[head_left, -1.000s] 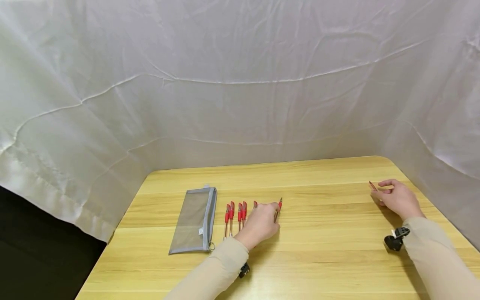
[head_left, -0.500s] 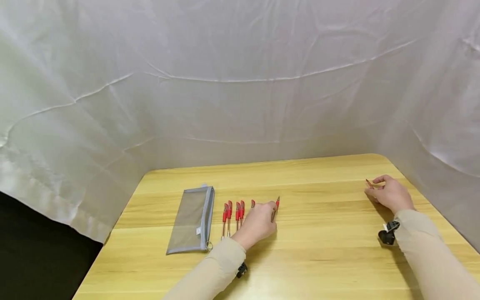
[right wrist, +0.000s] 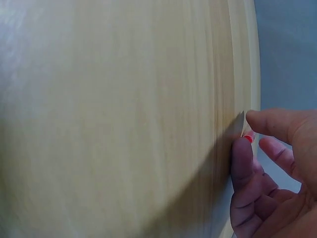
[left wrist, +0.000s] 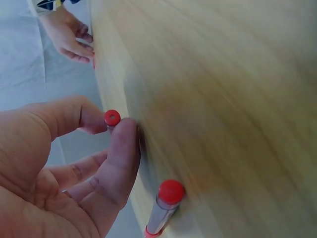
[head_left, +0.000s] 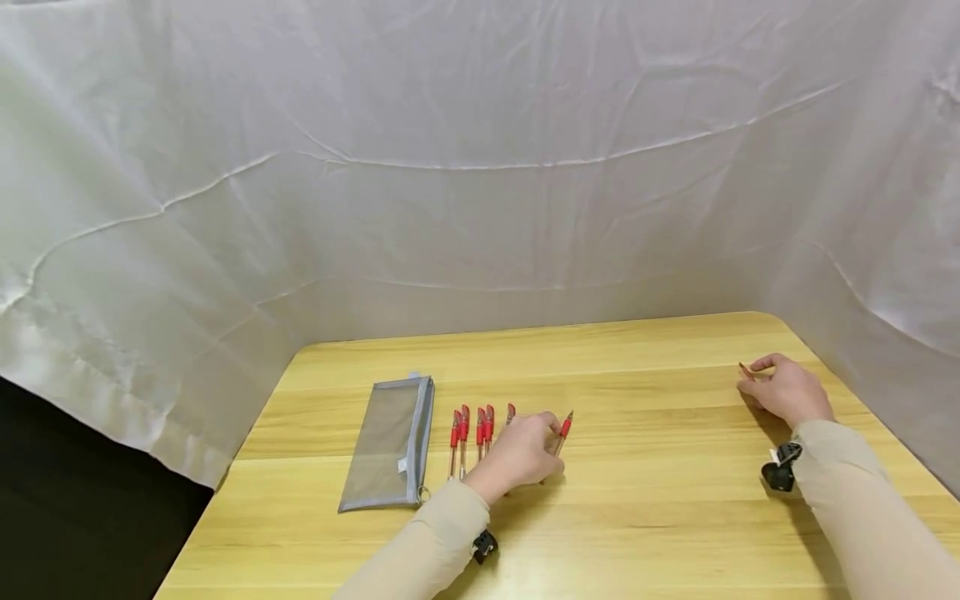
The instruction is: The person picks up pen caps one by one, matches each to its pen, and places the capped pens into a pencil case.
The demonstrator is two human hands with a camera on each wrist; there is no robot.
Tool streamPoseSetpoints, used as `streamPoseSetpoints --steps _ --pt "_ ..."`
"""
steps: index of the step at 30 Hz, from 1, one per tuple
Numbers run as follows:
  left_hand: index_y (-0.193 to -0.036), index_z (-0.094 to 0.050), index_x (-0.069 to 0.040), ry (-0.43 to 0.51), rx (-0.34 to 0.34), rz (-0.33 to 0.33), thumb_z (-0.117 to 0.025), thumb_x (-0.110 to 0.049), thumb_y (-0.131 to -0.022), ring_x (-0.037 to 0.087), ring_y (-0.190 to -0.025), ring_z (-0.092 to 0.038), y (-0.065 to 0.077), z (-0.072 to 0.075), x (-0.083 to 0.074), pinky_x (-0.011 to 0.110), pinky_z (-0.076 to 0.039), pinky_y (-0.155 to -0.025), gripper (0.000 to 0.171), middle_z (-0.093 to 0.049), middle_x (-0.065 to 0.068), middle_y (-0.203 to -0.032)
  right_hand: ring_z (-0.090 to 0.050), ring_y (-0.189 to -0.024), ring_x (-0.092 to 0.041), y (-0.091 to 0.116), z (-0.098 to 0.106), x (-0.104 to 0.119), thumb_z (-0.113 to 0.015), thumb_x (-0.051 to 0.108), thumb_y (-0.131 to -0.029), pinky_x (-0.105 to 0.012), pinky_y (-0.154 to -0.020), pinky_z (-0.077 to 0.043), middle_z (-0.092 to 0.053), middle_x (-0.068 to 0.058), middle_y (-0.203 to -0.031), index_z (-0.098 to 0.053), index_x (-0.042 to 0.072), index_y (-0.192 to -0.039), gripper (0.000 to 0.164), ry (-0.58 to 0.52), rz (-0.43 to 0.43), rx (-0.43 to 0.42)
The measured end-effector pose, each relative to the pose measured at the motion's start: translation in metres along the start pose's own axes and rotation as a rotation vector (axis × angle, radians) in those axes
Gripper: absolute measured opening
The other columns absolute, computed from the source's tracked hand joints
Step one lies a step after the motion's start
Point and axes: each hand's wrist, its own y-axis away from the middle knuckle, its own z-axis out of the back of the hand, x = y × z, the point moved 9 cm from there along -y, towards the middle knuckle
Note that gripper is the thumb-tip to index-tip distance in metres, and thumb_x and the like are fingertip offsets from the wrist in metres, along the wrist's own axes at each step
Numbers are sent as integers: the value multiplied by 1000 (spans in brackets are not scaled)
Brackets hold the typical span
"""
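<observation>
My left hand [head_left: 521,450] pinches a red pen [head_left: 566,426] between thumb and fingers, its bare metal point angled up and away to the right. From the left wrist view, the red end plug [left wrist: 112,118] of that pen shows at the fingertips. Beside this hand lies a row of red pens [head_left: 464,425] with clear-bodied barrels, partly hidden behind the hand and sleeve. Far to the right, my right hand [head_left: 793,392] pinches a slim red piece [head_left: 746,372] close over the table. Fingers hide most of this piece, so I cannot tell its kind.
A grey mesh zip pouch [head_left: 386,442] lies flat to the left of the pens, its zip along the right side. The wooden table [head_left: 637,508] has curtains [head_left: 525,225] hanging behind and on both sides. Black camera units hang at both wrists.
The pen in my left hand leans further to the right, its point lower and more to the right. The right hand keeps its pinch, shifting only slightly. The row of pens and the pouch stay put.
</observation>
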Motion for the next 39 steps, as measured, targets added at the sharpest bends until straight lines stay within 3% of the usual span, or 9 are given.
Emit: streamPoseSetpoints --steps 3,5,9,18,25,33,39 --pt "-131 -68 -8 92 46 19 -85 -8 -90 12 -49 -54 3 -3 2 25 -41 -49 45 -71 7 -84 -68 -87 -39 1 -1 0 -70 34 -100 -54 -76 -48 -76 -11 -82 -54 -7 -130 53 0 -3 4" --pt "-132 -67 -9 141 72 20 -83 -7 -90 14 -50 -60 4 -5 3 25 -41 -49 44 -69 4 -75 -68 -88 -40 1 -1 0 -70 33 -100 -54 -77 -48 -77 -15 -86 -55 -7 -129 52 -1 -1 1" --pt "-131 -69 -12 215 100 2 -81 -6 -90 17 -55 -67 7 -5 3 25 -43 -51 43 -67 -2 -74 -68 -87 -39 0 -1 1 -70 31 -100 -53 -76 -48 -76 -24 -96 -56 -8 -128 50 -2 9 -11" --pt "-129 -70 -17 485 156 -27 -76 4 -89 17 -64 -70 16 -1 4 35 -64 -66 46 -66 3 -91 -70 -82 -36 1 1 4 -73 27 -98 -46 -72 -47 -73 -34 -108 -57 -11 -126 50 -16 14 -7" --pt "-128 -71 -21 517 166 -53 -76 1 -91 17 -64 -71 21 3 2 37 -63 -67 43 -69 2 -92 -67 -69 -18 -5 -2 -2 -74 27 -96 -41 -70 -45 -77 -24 -93 -58 -10 -125 49 -40 12 -6" --pt "-131 -69 -16 563 205 -92 -75 1 -91 15 -64 -70 26 3 0 34 -63 -66 44 -68 4 -93 -66 -67 -17 -3 -1 -2 -73 27 -97 -42 -70 -44 -75 -4 -72 -60 -9 -123 46 -42 -6 -20" --pt "-135 -67 -11 562 220 -114 -74 1 -92 13 -66 -71 30 4 -1 32 -63 -68 45 -67 3 -94 -65 -65 -15 -1 -1 0 -72 26 -98 -39 -69 -43 -74 3 -68 -63 -9 -121 43 -53 -7 -21"
